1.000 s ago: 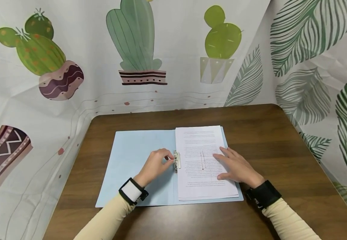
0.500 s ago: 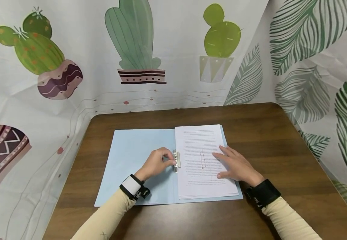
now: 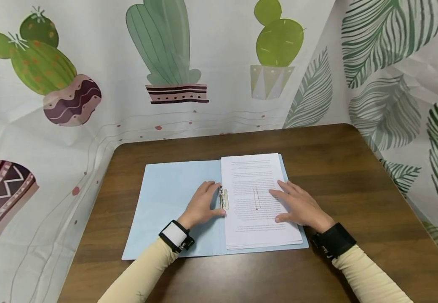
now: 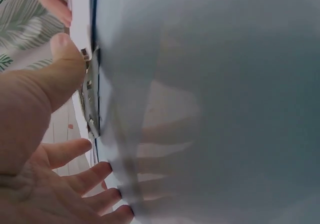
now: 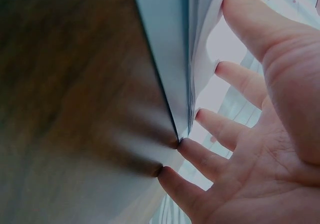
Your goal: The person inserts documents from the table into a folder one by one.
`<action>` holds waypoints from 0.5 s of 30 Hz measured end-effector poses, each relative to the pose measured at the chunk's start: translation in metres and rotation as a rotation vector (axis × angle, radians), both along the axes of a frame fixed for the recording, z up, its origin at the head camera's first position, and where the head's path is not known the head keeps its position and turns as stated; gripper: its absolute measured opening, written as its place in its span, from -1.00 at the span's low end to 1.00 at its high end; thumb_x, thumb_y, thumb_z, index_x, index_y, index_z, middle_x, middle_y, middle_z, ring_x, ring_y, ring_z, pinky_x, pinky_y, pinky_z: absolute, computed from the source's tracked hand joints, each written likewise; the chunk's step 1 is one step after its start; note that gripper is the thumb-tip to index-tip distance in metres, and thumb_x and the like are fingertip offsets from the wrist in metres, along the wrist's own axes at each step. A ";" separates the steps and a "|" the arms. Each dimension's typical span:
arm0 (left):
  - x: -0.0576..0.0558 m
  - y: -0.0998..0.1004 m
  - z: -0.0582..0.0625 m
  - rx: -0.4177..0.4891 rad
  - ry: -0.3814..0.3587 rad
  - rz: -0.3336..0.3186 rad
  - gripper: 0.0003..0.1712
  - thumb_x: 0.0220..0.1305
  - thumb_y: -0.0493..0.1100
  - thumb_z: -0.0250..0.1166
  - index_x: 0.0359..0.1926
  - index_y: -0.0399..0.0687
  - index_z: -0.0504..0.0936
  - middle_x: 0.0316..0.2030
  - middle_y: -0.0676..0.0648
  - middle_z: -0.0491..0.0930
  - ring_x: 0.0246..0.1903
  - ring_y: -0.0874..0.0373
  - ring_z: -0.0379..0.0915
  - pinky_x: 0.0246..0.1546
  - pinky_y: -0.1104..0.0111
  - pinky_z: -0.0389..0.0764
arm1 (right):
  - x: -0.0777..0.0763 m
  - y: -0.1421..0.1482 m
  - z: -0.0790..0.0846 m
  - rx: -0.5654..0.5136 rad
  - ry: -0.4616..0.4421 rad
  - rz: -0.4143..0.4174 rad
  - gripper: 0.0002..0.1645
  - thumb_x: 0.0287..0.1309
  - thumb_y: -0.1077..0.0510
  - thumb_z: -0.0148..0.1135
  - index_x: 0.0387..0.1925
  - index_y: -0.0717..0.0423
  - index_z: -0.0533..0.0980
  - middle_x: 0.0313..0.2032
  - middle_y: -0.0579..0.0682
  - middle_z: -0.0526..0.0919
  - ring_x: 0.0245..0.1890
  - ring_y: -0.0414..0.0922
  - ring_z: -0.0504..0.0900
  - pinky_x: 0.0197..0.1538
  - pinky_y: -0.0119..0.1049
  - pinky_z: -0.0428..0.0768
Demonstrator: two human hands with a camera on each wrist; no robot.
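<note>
A light blue folder (image 3: 169, 185) lies spread out flat, with a stack of printed sheets (image 3: 253, 229) on its right half. At the spine is a metal clip (image 3: 224, 198), along the left edge of the sheets. My left hand (image 3: 201, 206) spans this clip, thumb by its near end and index finger by its far end. In the left wrist view, the clip (image 4: 91, 99) shows between the spread thumb and fingers. My right hand (image 3: 301, 207) rests with fingers spread over the right edge of the sheets; its outer fingertips reach the folder's edge and the tabletop in the right wrist view.
The folder lies on a dark brown wooden table (image 3: 325, 155) with rounded far corners. A white curtain (image 3: 226, 54) printed with cacti and leaves hangs behind and beside the table.
My left thumb and index finger, close together earlier beside the clip, have spread apart to its two ends. The right hand stays on the sheets. The head view has shifted slightly.
</note>
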State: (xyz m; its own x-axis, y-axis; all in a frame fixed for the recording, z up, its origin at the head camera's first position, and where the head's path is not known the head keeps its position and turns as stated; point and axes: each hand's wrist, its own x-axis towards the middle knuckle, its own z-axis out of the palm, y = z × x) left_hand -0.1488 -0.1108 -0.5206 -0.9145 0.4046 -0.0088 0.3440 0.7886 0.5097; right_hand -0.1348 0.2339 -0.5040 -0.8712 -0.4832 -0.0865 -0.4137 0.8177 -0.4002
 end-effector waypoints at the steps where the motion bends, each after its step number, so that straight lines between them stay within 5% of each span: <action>1: 0.000 0.001 0.000 -0.016 0.012 0.001 0.12 0.01 0.08 0.65 0.48 -0.26 0.32 0.41 -0.36 0.29 0.44 -0.23 0.18 0.42 -0.01 0.25 | 0.000 0.000 0.001 0.000 0.001 0.000 0.05 -0.06 -0.19 0.62 0.45 0.00 0.42 0.52 0.31 0.19 0.48 0.43 0.12 0.33 0.47 0.18; 15: 0.004 0.002 0.000 -0.107 -0.004 0.035 0.17 0.02 0.18 0.61 0.52 -0.23 0.27 0.46 -0.31 0.24 0.48 -0.20 0.12 0.42 -0.01 0.25 | 0.001 -0.001 0.002 -0.011 0.007 0.007 0.04 -0.06 -0.17 0.62 0.45 0.01 0.43 0.51 0.32 0.20 0.47 0.44 0.13 0.31 0.47 0.19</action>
